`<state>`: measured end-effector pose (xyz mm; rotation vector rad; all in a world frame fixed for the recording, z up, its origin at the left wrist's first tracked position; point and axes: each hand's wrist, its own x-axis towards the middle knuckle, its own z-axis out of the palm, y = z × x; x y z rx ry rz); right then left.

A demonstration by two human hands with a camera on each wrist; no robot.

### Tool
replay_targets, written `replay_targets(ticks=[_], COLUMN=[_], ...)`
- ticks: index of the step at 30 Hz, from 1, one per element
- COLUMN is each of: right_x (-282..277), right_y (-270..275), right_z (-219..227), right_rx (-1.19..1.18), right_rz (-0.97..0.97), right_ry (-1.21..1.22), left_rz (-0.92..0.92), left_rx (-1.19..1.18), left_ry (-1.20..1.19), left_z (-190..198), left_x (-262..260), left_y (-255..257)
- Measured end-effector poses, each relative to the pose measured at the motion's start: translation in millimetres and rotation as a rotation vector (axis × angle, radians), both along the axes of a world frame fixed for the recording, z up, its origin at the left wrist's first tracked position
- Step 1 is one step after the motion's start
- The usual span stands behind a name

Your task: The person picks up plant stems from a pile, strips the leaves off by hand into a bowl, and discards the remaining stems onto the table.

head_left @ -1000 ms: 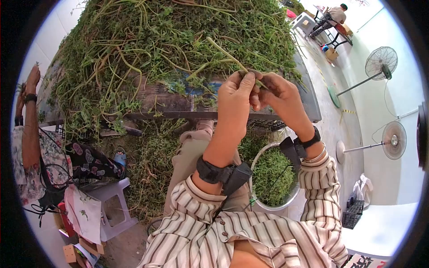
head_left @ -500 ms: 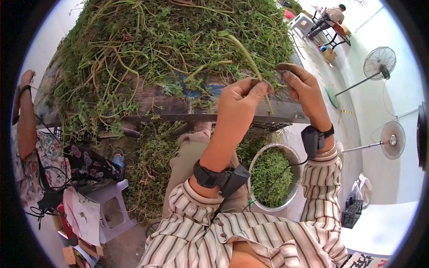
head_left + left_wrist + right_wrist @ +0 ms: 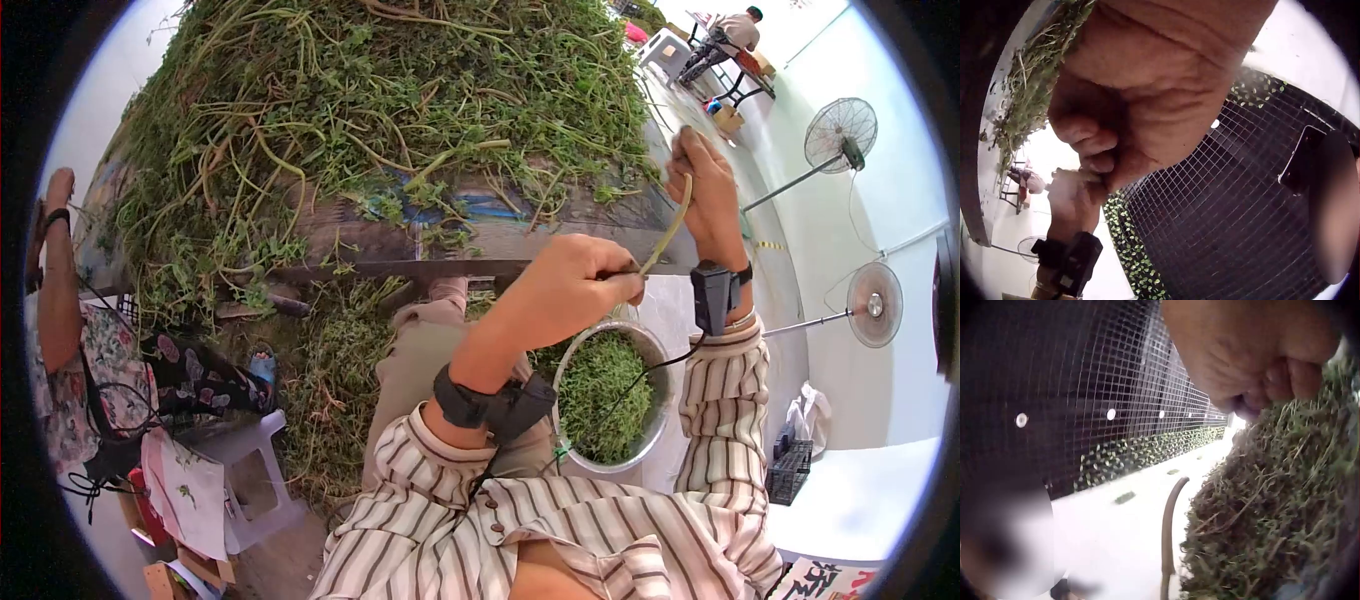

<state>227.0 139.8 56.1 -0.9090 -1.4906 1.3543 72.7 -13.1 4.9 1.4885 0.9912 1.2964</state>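
Observation:
My left hand [image 3: 622, 284] is low over the metal bowl [image 3: 558, 378] of picked greens and pinches the lower end of a bare green stem [image 3: 666, 228]. The stem rises toward my right hand [image 3: 692, 160], and its curved upper end [image 3: 1169, 531] hangs free in the right wrist view. My right hand is raised at the table's right edge beside the heap of greens [image 3: 1272, 506], with its fingers [image 3: 1254, 394] curled. I cannot see anything held in them. The left wrist view shows my left hand's curled fingers [image 3: 1094, 147] and the right hand [image 3: 1075, 194] beyond.
A wooden table [image 3: 420, 268] piled with leafy stems [image 3: 400, 100] fills the front. More greens lie on the floor under it. A seated person [image 3: 70, 330] and a white stool [image 3: 250, 470] are at the left. Two standing fans [image 3: 840, 135] [image 3: 873, 303] and a black crate [image 3: 790, 475] are at the right.
My hands have parted. The left hand has dropped toward the bowl with the stem, and the right hand has moved up and right to the table's edge.

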Motion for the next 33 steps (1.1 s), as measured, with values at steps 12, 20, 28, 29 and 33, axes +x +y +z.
replay_targets(ticks=[12, 20, 28, 29, 33], right_x=[51, 89, 148, 154, 180], right_y=[-77, -97, -89, -78, -43], right_z=[-18, -40, -151, -159, -179], right_rx=[-0.231, -0.254, -0.214, -0.211, -0.011], right_rz=[0.305, 0.043, 0.084, -0.070, -0.356], right_ry=[-0.075, 0.091, -0.790, -0.789, -0.476], left_rz=[-0.043, 0.282, 0.482, 0.558, 0.646], left_rx=[-0.032, 0.071, 0.024, 0.075, 0.187], left_ry=[0.153, 0.089, -0.517, -0.602, -0.775], left_z=[-5, -8, 6, 7, 6], left_x=[11, 18, -4, -4, -14], left_y=[2, 11, 4, 5, 5])
